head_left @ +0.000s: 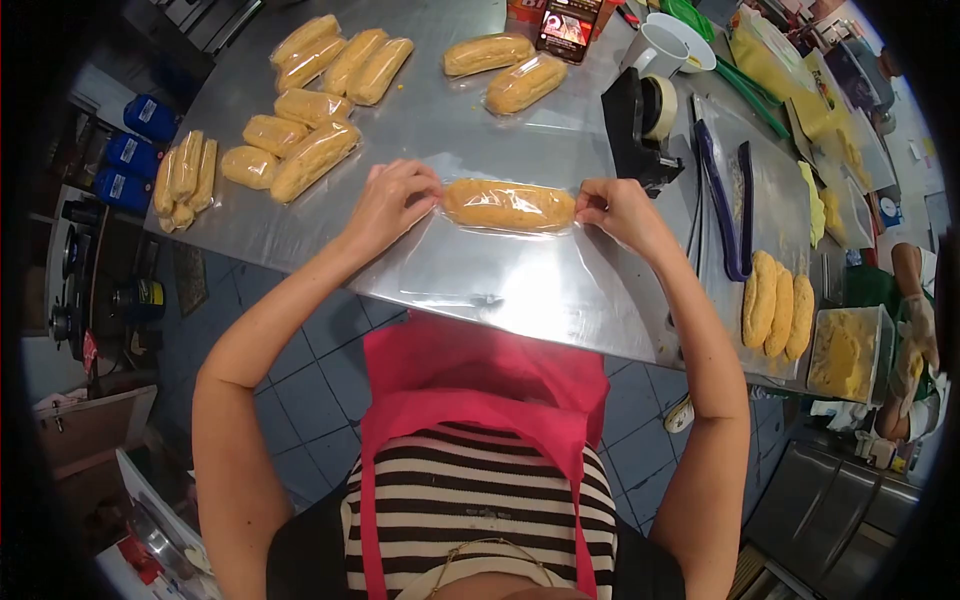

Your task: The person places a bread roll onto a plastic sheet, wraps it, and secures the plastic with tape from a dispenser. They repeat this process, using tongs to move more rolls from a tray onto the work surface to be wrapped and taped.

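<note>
A striped top (pixel 480 500) and pink apron (pixel 480 365) face the steel table (pixel 440 277). On it I see a bread roll (pixel 490 203), left hand (pixel 400 195) and right hand (pixel 615 208) pinching its clear wrap (pixel 535 222) at opposite ends.

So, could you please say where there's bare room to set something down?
The steel tabletop looks free between the near edge and the central wrapped roll, and between that roll and the far pair. Crowded: wrapped rolls at left; tape dispenser, tongs, unwrapped rolls at right.
</note>
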Motion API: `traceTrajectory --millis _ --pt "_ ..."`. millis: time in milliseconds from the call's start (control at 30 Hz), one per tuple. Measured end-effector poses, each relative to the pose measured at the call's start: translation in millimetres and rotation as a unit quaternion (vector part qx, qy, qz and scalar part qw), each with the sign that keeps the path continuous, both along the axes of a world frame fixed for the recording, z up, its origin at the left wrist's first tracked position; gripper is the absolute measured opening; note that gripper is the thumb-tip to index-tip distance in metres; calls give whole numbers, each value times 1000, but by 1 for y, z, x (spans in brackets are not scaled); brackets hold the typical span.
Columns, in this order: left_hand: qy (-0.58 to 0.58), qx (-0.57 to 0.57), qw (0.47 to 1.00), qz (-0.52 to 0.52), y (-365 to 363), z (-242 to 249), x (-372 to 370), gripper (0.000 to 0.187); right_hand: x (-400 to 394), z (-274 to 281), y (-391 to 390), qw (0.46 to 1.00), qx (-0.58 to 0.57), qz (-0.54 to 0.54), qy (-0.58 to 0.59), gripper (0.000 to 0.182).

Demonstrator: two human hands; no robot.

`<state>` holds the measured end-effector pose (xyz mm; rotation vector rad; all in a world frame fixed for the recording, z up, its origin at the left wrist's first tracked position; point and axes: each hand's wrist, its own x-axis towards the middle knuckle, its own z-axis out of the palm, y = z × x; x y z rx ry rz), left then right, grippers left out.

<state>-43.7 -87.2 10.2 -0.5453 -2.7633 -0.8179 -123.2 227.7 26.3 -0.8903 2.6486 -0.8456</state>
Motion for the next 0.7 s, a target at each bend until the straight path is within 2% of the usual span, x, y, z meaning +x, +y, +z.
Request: traceTrajectory --millis 200,300,400,700 --pt "39 21 999 -8 3 -6 7 12 3 2 0 1000 -11 4 12 12" --pt "-5 122 992 16 7 -8 9 11 3 2 0 1000 -4 4 17 13" --pt "-64 169 981 73 11 -6 11 11 3 2 0 1000 0 2 19 13" --pt "34 -31 999 26 1 -4 7 10 7 -1 1 999 -28 5 45 12"
